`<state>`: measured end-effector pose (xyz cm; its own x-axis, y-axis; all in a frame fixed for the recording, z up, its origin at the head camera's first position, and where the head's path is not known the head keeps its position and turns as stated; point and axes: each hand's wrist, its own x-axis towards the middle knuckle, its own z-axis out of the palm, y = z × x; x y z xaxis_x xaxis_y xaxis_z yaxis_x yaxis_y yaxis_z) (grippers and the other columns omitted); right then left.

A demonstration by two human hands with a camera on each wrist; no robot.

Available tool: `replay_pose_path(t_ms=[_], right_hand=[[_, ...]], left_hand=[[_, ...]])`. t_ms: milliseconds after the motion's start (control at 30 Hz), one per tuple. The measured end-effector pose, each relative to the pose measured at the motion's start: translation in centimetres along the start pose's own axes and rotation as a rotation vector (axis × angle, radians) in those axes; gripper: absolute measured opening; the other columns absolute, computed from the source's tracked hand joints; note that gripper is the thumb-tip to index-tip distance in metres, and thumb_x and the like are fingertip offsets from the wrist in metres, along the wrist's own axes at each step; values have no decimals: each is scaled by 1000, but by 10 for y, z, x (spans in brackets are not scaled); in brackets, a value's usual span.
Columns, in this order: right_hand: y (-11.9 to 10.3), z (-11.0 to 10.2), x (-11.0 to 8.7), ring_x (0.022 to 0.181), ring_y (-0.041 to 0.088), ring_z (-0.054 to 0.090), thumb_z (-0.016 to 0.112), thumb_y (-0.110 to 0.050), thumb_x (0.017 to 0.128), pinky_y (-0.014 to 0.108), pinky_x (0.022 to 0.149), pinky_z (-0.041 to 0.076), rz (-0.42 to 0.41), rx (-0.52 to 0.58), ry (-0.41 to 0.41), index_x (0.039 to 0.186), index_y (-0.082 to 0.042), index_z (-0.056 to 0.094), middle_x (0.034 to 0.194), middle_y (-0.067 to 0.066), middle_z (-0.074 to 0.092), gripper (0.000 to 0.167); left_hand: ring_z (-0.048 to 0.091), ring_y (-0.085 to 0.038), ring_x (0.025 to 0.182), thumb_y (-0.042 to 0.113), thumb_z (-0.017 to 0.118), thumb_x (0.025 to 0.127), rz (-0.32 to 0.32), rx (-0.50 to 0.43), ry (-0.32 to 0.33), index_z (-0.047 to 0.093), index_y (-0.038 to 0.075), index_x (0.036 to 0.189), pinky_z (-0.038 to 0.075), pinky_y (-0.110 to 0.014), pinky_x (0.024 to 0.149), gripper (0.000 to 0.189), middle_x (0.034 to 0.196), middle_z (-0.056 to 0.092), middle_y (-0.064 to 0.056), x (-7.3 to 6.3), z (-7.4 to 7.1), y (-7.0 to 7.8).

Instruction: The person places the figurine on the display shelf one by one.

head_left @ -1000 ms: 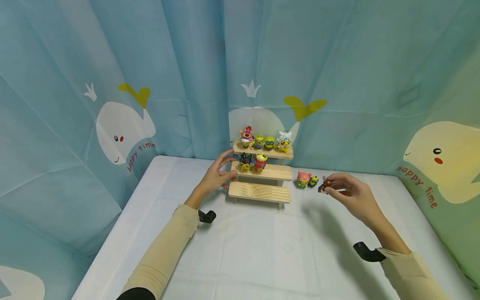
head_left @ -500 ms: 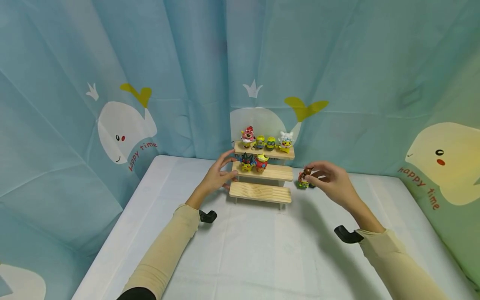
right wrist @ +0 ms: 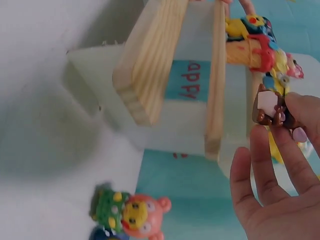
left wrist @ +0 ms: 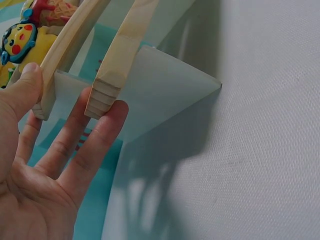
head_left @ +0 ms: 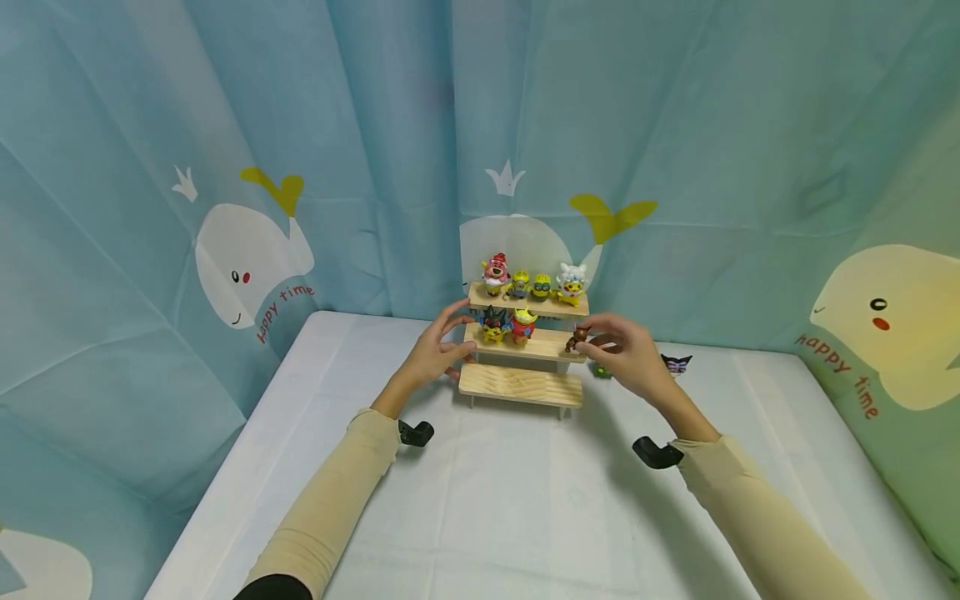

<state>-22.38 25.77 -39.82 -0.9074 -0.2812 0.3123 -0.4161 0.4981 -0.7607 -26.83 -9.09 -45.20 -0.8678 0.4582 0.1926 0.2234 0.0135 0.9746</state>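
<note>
- The brown figurine (head_left: 576, 339) is being pinched in the fingers of the right hand (head_left: 628, 357), at the middle tier (head_left: 549, 342), right of centre.
- The stand (head_left: 521, 382) is being gripped in the fingers of the left hand (head_left: 429, 358).
- Six figurines (head_left: 521, 285) are already being displayed; the pink figurine (right wrist: 145, 215), lower left in the right wrist view, is seemingly awaiting placement.

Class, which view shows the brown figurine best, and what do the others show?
The right wrist view: the brown figurine looks largest there, its pale square patch clear. The head view shows it small, pinched in the right hand; the left wrist view misses it.
</note>
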Motion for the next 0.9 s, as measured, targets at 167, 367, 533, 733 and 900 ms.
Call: replay_pose_path(t_ms=[167,367,533,733,900], right_hand=[[0,14,10,98,36,69,74,-10,97,29,73,60,0,50,4,126,-2,67,114,18,72,30],[-3,28,18,93,40,70,72,-3,96,24,71,58,-4,35,41,126,1,67,112,22,71,30],[-2,35,23,89,45,70,72,0,95,22,67,56,-10,41,59,126,5,65,111,27,70,32],[1,38,25,87,36,73,75,-8,96,22,68,56,11,10,66,124,-3,68,109,18,73,29],[4,42,27,86,30,73,77,-11,95,27,70,59,12,-4,77,122,-9,70,109,14,73,28]], left_hand=[[72,-41,90,8,63,103,0,2,5,25,27,164,50,-76,64,75,159,38,-17,0,0,-1],[71,-43,93,7,63,103,-5,-9,2,24,28,164,49,-76,65,75,158,40,-13,1,0,-2],[69,-49,96,7,63,103,-4,-15,-1,24,27,164,49,-76,64,75,159,38,-17,1,0,-1],[69,-49,97,8,64,103,-5,-18,-4,24,27,164,48,-77,65,75,160,36,-19,2,0,-1],[68,-50,96,7,64,103,-11,-21,-1,25,28,164,48,-77,65,76,160,37,-18,1,-1,-2]])
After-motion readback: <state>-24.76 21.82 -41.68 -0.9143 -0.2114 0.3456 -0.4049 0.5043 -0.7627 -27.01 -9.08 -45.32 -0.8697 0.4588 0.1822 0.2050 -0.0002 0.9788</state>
